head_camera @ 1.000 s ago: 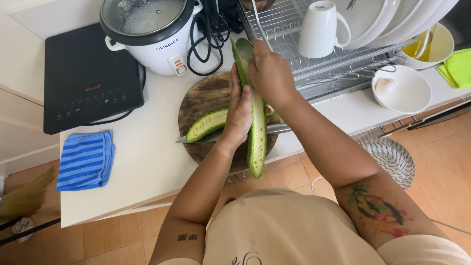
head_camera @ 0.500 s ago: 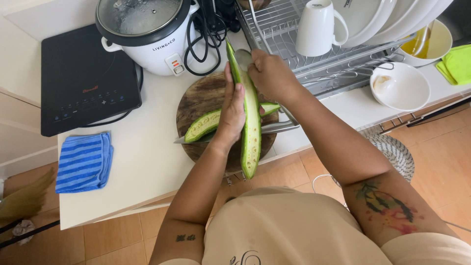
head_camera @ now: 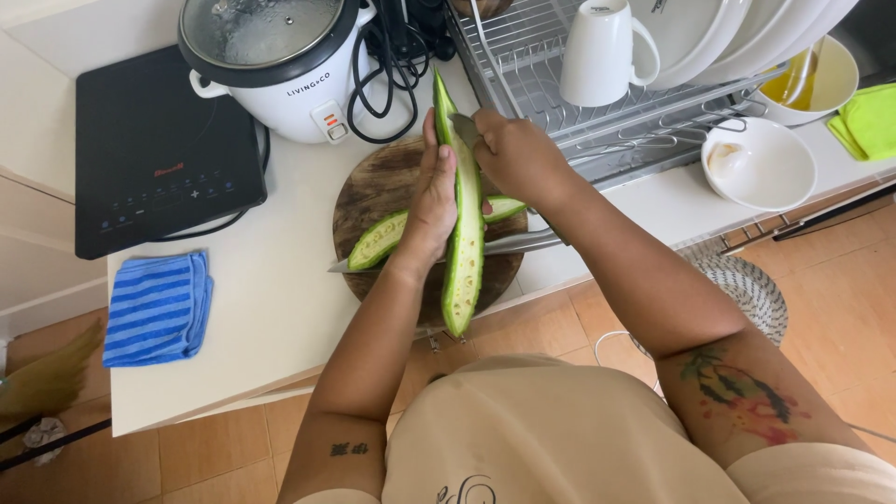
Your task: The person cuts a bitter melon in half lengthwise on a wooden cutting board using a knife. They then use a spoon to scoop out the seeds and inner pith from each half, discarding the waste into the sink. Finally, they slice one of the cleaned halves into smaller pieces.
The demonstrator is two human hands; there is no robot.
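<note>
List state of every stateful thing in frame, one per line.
Gourd half: lifted, cut face up, held by left hand.
Right hand: holds a spoon at its far end.
Second gourd half: lying on cutting board.
Knife: flat on board.
Rice cooker: lidded, lid fogged.
Mug: upside down in dish rack.

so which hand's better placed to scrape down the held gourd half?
Right, likely. The right hand holds a spoon at the top of the gourd half, while the left hand cradles it.
</note>
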